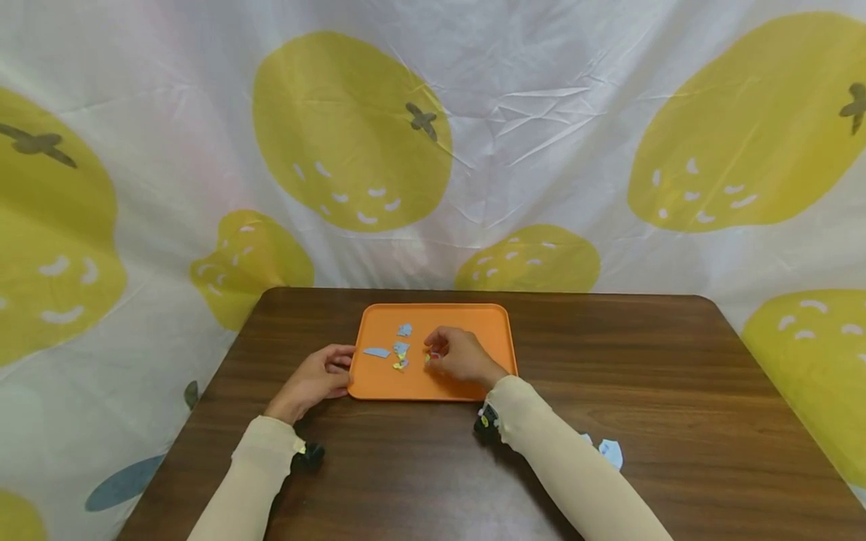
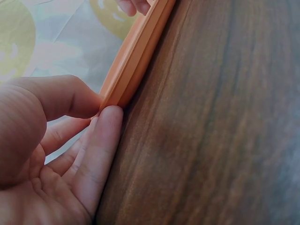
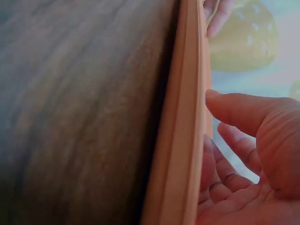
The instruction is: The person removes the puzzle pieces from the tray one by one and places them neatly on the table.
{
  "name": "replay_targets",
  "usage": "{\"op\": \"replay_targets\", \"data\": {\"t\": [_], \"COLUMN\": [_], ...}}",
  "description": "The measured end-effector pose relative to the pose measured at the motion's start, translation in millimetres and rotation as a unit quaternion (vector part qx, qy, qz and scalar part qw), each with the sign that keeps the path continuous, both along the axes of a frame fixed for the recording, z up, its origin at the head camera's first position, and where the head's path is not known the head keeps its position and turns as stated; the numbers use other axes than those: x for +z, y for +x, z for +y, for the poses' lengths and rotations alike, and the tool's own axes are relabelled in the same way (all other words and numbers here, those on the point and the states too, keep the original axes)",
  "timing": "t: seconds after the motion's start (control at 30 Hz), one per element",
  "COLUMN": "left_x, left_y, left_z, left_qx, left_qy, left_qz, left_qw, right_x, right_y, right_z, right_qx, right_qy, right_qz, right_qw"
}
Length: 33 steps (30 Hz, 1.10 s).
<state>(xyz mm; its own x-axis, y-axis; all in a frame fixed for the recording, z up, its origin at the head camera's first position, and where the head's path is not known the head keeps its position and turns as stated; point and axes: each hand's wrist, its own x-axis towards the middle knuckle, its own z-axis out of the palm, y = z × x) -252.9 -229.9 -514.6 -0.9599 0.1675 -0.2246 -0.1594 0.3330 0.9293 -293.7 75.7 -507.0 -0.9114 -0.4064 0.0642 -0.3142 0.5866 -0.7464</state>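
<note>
An orange tray lies on the table with several small flat pieces on it. In the head view a light blue piece is farthest back, a long pointed blue piece lies at left, and a blue piece meets a yellowish piece in the middle. My left hand pinches the tray's left rim between thumb and finger. Over the tray's right half, my right hand has its curled fingers and thumb around a small yellow-and-red piece. The tray's rim hides those fingertips in the right wrist view.
Two pale blue pieces, one of them a larger scrap, lie on the brown wooden table beside my right forearm, which partly covers the other. A white curtain with yellow fruit prints hangs behind the table's far edge.
</note>
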Motion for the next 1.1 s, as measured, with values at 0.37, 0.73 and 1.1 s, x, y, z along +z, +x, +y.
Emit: {"op": "replay_targets", "data": {"t": [0.37, 0.73, 1.1], "left_x": [1.3, 14.3, 0.6], "left_y": [0.3, 6.1, -0.6], "left_z": [0.0, 2.3, -1.0], "left_qx": [-0.003, -0.009, 0.0], "left_qy": [0.0, 0.002, -0.001], "left_qz": [0.009, 0.007, 0.007], "left_qw": [1.0, 0.9999, 1.0], "right_x": [1.7, 8.3, 8.3], "right_y": [4.7, 7.8, 10.5], "right_z": [-6, -4, 8], "right_qx": [-0.011, 0.026, 0.022], "right_qy": [0.024, 0.051, 0.002], "right_qz": [0.026, 0.037, 0.021], "right_qw": [0.9993, 0.9977, 0.9995]}}
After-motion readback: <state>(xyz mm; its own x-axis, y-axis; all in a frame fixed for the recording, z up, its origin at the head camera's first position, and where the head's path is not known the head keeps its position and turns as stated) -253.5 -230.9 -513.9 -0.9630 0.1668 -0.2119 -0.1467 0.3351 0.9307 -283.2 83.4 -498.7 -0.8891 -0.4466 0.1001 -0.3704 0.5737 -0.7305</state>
